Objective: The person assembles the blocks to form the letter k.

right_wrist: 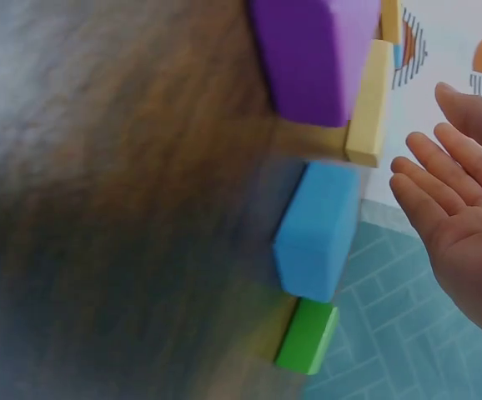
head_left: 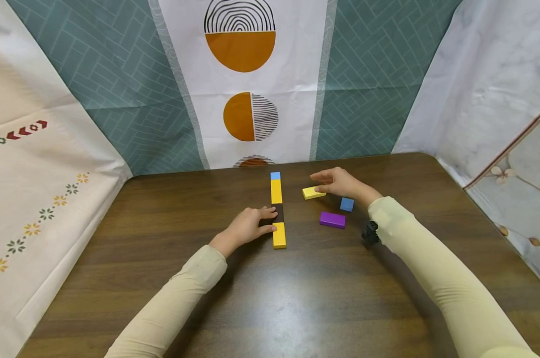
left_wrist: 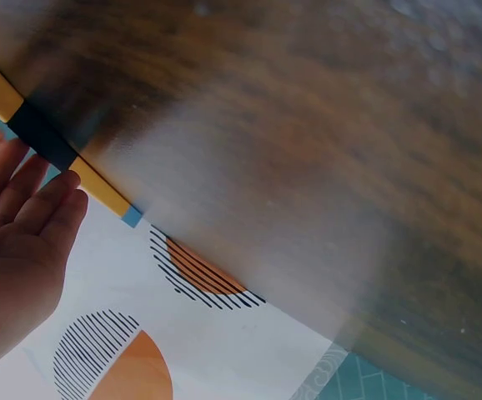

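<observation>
A straight row of blocks runs away from the person on the table. From near to far it has a yellow block [head_left: 279,238], a black block [head_left: 279,214], another yellow block [head_left: 276,191] and a small blue end [head_left: 275,175]. Along the row's left side, the left hand [head_left: 246,226] rests its spread fingertips at the black and near yellow blocks. Just over a pale yellow block [head_left: 310,193] is the right hand [head_left: 343,184], fingers loosely extended; in the right wrist view its palm [right_wrist: 466,225] shows nothing held.
A purple block [head_left: 332,220] and a blue block [head_left: 347,204] lie right of the row, near the right forearm. The right wrist view also shows a green block [right_wrist: 308,337], hidden in the head view. Patterned cloth [head_left: 363,124] hangs behind the brown table [head_left: 171,199].
</observation>
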The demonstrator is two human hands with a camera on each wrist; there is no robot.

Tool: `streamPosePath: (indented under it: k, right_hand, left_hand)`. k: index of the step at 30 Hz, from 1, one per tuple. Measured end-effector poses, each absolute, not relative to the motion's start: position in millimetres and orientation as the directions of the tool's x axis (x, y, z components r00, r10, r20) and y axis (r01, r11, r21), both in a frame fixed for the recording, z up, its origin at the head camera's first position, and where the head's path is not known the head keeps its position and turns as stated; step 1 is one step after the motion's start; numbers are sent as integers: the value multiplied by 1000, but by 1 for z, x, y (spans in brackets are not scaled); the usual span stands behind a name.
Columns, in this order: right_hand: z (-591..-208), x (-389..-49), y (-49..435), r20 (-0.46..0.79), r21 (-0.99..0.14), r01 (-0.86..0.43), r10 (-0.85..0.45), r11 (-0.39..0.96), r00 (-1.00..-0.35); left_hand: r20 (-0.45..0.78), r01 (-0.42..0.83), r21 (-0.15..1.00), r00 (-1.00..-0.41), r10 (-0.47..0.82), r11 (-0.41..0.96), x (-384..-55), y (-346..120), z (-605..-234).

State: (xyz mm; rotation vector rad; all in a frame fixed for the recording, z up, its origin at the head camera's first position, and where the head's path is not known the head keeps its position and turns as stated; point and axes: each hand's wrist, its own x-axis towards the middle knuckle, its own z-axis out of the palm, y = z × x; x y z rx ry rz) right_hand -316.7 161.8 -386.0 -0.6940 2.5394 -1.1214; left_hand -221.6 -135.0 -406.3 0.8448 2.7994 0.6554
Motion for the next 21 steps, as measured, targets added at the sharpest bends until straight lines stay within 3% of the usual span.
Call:
streamPosePath:
  k: [21]
  right_hand:
    - [-408,-319,166,-69,-720,-299,-493,626,-867]
  left_hand:
    - [-4,499,450,-829,560,741,-222,-137,-407]
